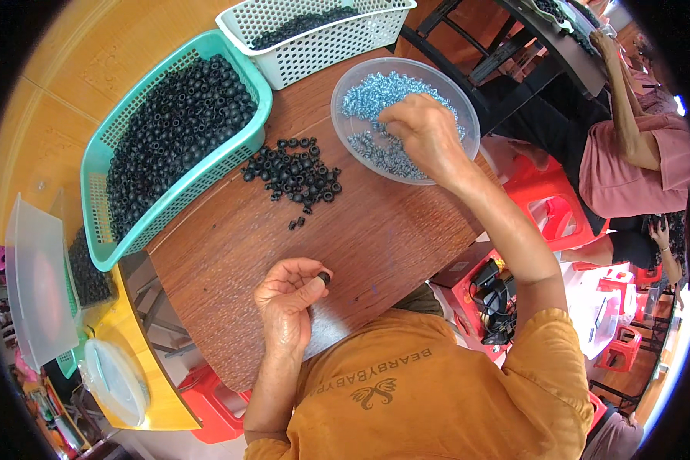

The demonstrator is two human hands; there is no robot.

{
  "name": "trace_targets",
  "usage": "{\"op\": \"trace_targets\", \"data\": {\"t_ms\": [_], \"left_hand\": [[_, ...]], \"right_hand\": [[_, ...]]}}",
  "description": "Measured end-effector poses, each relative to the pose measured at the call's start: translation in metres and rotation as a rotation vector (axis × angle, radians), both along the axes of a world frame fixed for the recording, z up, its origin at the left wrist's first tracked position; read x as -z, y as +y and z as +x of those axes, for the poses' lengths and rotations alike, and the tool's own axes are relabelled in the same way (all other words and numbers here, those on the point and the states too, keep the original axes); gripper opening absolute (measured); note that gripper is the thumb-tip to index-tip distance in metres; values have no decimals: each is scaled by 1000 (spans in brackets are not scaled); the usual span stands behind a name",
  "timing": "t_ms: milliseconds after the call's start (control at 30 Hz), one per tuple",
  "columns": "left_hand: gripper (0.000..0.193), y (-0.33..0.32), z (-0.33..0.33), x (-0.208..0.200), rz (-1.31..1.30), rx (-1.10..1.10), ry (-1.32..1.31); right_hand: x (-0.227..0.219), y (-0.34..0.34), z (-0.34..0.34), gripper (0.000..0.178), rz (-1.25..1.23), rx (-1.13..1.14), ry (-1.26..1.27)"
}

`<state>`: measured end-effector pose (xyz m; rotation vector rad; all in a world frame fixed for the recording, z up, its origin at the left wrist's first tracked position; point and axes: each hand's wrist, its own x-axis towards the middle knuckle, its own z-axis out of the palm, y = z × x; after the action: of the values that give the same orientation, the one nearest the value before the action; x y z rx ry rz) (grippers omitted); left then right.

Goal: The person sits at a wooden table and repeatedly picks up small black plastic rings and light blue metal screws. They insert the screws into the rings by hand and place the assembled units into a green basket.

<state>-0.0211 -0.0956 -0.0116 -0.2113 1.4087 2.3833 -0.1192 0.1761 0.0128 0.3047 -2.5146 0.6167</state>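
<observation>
While your left hand pinches 1 black ring low over the bench, your right hand's fingers close into the clear bowl of silvery screws, both supplies within easy reach.

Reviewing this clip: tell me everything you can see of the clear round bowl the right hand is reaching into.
The clear bowl is a shallow round dish of see-through plastic, upright on the brown wooden table at its far right edge, beside the white basket. It holds a loose layer of small silvery-blue metal pieces. The right hand reaches in from above, fingertips down among them.
</observation>
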Motion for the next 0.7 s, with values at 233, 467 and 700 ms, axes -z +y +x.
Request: {"op": "trace_targets", "data": {"t_ms": [233, 467, 700], "left_hand": [[20, 4, 0, 6, -25, -39, -1], [19, 5, 0, 6, -13, -33, 32], [20, 5, 0, 5, -45, -41, 0]], "right_hand": [[14, -10, -24, 15, 371, -65, -186], [7, 1, -22, 20, 198, -127, -279], [8, -5, -26, 28, 240, -59, -242]]}}
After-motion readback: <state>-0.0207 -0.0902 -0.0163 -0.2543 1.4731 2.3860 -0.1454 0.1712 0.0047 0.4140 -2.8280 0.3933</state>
